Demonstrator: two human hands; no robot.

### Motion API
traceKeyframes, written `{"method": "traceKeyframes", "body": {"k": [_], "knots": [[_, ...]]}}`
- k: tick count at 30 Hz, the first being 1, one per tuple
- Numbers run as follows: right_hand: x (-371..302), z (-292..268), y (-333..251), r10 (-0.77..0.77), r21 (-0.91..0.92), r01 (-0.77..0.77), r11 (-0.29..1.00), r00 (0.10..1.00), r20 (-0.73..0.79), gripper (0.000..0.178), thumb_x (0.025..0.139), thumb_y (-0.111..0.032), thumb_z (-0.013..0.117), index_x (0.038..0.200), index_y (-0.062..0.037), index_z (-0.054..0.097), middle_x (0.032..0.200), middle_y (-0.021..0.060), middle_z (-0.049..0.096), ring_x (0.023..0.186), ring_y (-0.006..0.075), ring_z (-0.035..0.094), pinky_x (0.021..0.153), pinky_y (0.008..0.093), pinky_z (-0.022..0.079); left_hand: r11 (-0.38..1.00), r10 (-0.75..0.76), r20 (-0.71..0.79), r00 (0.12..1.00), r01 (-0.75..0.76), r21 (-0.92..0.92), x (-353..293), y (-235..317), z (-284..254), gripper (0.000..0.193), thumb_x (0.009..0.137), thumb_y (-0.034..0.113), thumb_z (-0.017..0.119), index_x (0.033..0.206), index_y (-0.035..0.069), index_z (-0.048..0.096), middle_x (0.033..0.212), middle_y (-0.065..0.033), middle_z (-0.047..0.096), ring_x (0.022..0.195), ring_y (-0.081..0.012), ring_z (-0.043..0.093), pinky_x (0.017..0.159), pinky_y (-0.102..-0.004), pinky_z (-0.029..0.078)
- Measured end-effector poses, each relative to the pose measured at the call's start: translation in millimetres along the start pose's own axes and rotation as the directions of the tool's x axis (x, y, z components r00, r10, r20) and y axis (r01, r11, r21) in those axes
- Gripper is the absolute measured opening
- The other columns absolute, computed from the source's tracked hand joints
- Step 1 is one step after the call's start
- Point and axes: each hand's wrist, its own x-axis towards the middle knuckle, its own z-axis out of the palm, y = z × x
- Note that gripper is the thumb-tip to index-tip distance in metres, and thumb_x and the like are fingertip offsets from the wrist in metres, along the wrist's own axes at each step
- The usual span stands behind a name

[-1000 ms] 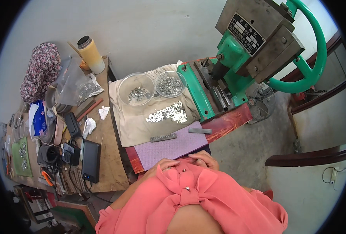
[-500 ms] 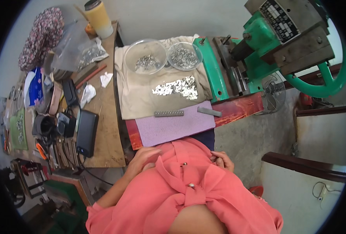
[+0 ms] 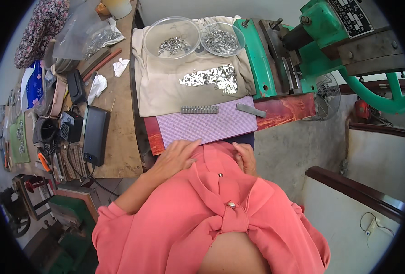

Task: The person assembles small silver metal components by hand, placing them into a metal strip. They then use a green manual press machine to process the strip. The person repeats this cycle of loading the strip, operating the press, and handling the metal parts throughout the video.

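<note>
Left fingers [image 3: 187, 149] extended, right fingers [image 3: 244, 150] bent

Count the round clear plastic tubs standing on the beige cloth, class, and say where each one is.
2. The larger tub is at the cloth's far left; the smaller tub is just right of it, beside the green press. None seems hidden there.

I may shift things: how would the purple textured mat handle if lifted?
The purple textured mat probably bends, as it looks thin. Its pebbled surface might resist slipping. The flat grey metal bar overhanging its right edge may slide.
</note>
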Motion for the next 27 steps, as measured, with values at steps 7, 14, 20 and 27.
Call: {"method": "traceKeyframes", "body": {"k": [7,14,20,27], "knots": [[-64.0,-55.4,-42.7,0.484,0.421,-0.415,0.807,0.873,-0.067,0.041,0.101,-0.015,0.055,0.139,-0.0006,0.051,0.108,0.0094,0.059,0.093,0.0174,0.057,0.087,0.0308,0.046,0.703,-0.314,-0.092,0.945,0.166,-0.692,-98.7,-0.9,6.1,0.067,0.098,0.042,0.057,0.15,0.005,0.038,0.112,-0.0117,0.051,0.105,-0.0247,0.051,0.095,-0.0385,0.042],[13.1,-29.9,-58.1,0.322,0.46,-0.23,0.857,0.938,-0.131,0.046,0.104,-0.03,0.054,0.137,0.0021,0.051,0.111,0.0093,0.058,0.098,0.0163,0.056,0.088,0.0298,0.045,0.726,-0.045,-0.185,0.982,-0.095,-0.681,-3.0,34.6,0.7,0.055,0.101,0.033,0.05,0.147,0.004,0.041,0.105,-0.0096,0.05,0.097,-0.0226,0.05,0.091,-0.0355,0.042],[-8.6,12.7,-1.9,0.219,0.23,-0.178,0.957,0.961,-0.167,0.048,0.104,-0.038,0.048,0.132,0.0001,0.056,0.112,0.0138,0.058,0.1,0.0234,0.057,0.092,0.0366,0.041,0.915,0.038,-0.271,0.962,-0.143,-0.378,-1.0,18.0,-1.6,0.045,0.097,0.015,0.052,0.141,0.006,0.047,0.096,-0.0119,0.051,0.09,-0.0273,0.049,0.08,-0.0384,0.043],[-99.9,-45.7,4.2,0.403,-0.029,-0.403,0.915,0.915,0.003,0.045,0.104,-0.033,0.05,0.134,0.0006,0.053,0.109,0.0118,0.06,0.094,0.02,0.056,0.09,0.0332,0.04,0.938,-0.316,-0.375,0.871,0.226,-0.264,-149.1,-10.4,43.5,0.047,0.101,0.027,0.054,0.138,-0.001,0.046,0.092,-0.0078,0.05,0.079,-0.0197,0.05,0.072,-0.0316,0.042]]}}
